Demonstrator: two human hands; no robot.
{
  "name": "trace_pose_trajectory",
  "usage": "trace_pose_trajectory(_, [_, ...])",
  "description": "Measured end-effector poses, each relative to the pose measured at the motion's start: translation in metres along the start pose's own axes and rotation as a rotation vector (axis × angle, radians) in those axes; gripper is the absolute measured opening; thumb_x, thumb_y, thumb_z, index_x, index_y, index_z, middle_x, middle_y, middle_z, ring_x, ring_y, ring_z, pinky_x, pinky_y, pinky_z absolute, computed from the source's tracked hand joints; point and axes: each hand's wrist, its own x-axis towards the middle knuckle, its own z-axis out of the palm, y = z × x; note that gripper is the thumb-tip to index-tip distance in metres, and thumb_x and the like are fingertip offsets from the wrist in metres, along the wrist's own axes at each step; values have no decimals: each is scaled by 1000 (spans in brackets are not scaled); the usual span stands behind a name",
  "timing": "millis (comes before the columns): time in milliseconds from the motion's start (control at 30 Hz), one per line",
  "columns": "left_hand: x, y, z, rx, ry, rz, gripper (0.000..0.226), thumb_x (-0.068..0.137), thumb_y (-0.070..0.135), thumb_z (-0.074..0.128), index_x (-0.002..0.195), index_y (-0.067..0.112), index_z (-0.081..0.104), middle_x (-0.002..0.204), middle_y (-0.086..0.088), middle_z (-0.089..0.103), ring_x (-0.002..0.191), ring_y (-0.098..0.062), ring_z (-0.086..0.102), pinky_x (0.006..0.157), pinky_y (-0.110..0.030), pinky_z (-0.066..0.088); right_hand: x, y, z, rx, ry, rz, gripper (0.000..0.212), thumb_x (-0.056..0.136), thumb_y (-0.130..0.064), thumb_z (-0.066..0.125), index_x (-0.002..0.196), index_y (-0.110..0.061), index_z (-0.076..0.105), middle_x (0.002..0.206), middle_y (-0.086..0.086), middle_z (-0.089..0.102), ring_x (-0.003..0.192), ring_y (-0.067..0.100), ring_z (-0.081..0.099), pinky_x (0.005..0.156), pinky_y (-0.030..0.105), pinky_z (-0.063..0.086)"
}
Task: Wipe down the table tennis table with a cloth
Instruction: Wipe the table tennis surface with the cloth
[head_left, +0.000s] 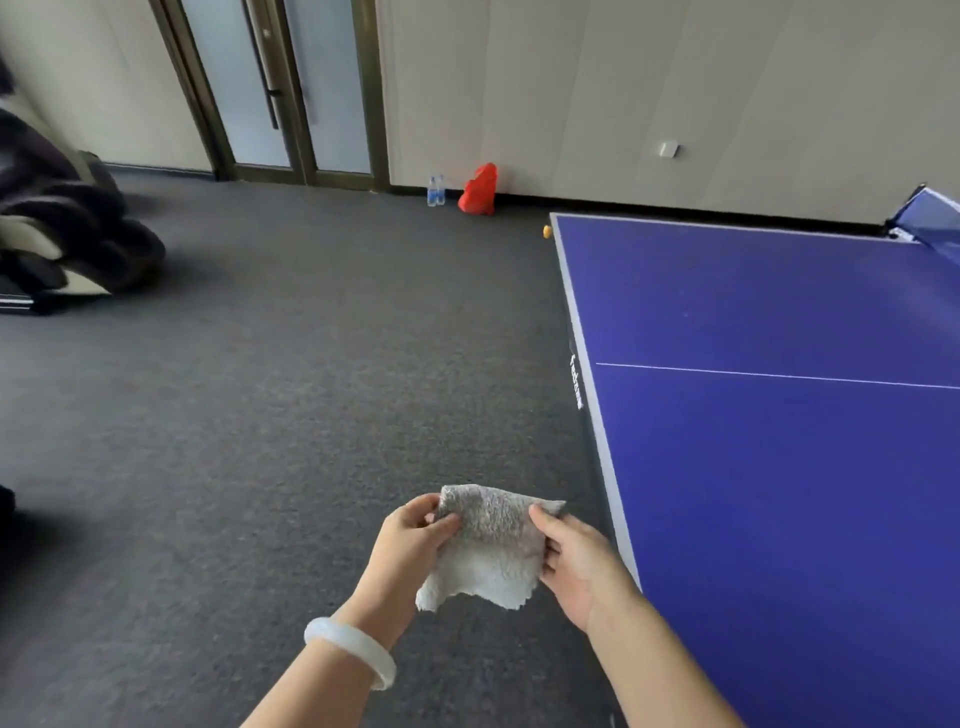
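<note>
Out over the grey floor (311, 389), just beside the near edge of the blue surface (779, 467), a person is holding a small grey cloth (491, 545) up in the air with both hands. The left hand (410, 540), the one with the white bangle (353, 649) on its wrist, is pinching the left side of the cloth. The right hand (576, 566) is pinching the right side. The fingers (543, 519) of both hands are curling round the cloth's edges, so the cloth is being spread out between them. I think the person is opening it out or folding it into a neat pad, so that a wide, flat side is doing the rubbing and not a crumpled lump. The cloth is not touching the blue surface yet. It is hanging off to the left of it, with its lower end drooping down toward the person, so the wiping is only about to begin. The blue top may be a bit dusty in spots, though the picture is too soft there to be sure. Far off by the wall, a red bag (479, 189) and some water bottles (435, 190) are sitting out of the way.
</note>
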Motion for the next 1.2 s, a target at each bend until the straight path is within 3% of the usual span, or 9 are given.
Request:
trace_pose_trajectory(100, [46,25,1,18,-94,-13,9,92,2,60,92,-1,69,78,-10,63,70,-19,59,63,-28,46,19,-26,12,-33,77,-103,12,95,-13,63,104,-11,72,100,5,76,96,21,69,86,36,52])
trace_pose_trajectory(333, [158,77,32,67,-153,28,20,95,12,61,88,-8,61,78,-11,51,76,-23,47,75,-37,37,105,-98,16,-31,176,-247,10,93,-15,67,99,-11,74,99,4,76,91,20,67,80,32,48])
trace_pose_trajectory(433, [211,101,52,114,-158,49,14,95,9,61,84,-1,62,77,-11,50,76,-23,45,76,-37,36,149,-139,15,-18,179,-264,6,91,-15,69,94,-12,74,94,2,76,84,16,68,79,31,48])
trace_pose_trajectory(500, [244,116,66,146,-174,44,14,95,6,60,83,-1,63,74,-11,52,74,-22,46,74,-37,38,174,-164,13,-28,180,-268,6,91,-15,70,94,-12,74,91,0,77,81,14,69,74,28,50])
trace_pose_trajectory(733, [351,160,117,199,-247,46,8,93,1,60,89,-3,66,75,-6,64,72,-18,57,74,-33,46,248,-243,6,11,221,-284,12,91,-7,68,101,-9,73,95,5,77,87,20,71,82,33,54])
trace_pose_trajectory(900, [438,182,150,200,-392,-2,11,93,0,61,97,3,70,83,-10,72,72,-18,66,73,-34,53,303,-280,10,89,297,-288,15,91,0,64,102,-5,73,96,11,77,78,17,73,60,23,53])
trace_pose_trajectory(1033, [515,203,176,242,-581,-12,26,93,-4,59,106,16,70,81,-6,75,67,-12,68,57,-22,52,346,-306,22,198,369,-323,23,93,5,56,106,-6,71,102,18,73,86,26,69,71,33,49])
trace_pose_trajectory(1133, [572,213,196,447,-710,40,44,93,-3,57,112,36,63,85,-8,75,73,-15,67,70,-35,56,372,-321,33,209,512,-334,25,92,6,54,104,-10,70,96,14,71,80,24,61,63,32,38])
trace_pose_trajectory(1200, [601,217,213,556,-812,77,50,93,-4,54,120,38,61,86,-12,72,79,-22,64,83,-44,53,385,-329,37,218,607,-340,27,91,6,54,102,-13,71,91,8,73,71,19,63,52,26,39])
